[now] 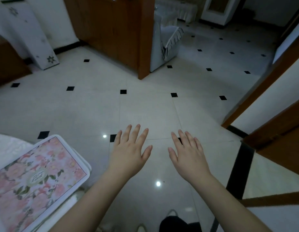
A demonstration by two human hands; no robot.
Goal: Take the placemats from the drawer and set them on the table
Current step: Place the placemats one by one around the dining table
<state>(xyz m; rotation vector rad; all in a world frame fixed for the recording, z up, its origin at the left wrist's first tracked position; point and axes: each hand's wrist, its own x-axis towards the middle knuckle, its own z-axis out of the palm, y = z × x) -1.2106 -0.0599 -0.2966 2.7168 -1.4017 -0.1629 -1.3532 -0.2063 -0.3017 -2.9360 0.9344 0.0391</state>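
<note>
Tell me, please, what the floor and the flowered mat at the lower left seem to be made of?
The floor looks like glazed ceramic tile: pale squares with small black insets, visible joints and bright lamp reflections. The flowered mat seems a flat printed sheet, perhaps plastic or coated fabric, with a white border; the picture leaves this open.

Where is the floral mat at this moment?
In the head view the floral mat lies at the lower left on a white cloth, left of the left hand.

Both forearms are bare to the frame's edge behind the left hand (128, 154) and right hand (189, 158); no sleeves show.
</note>
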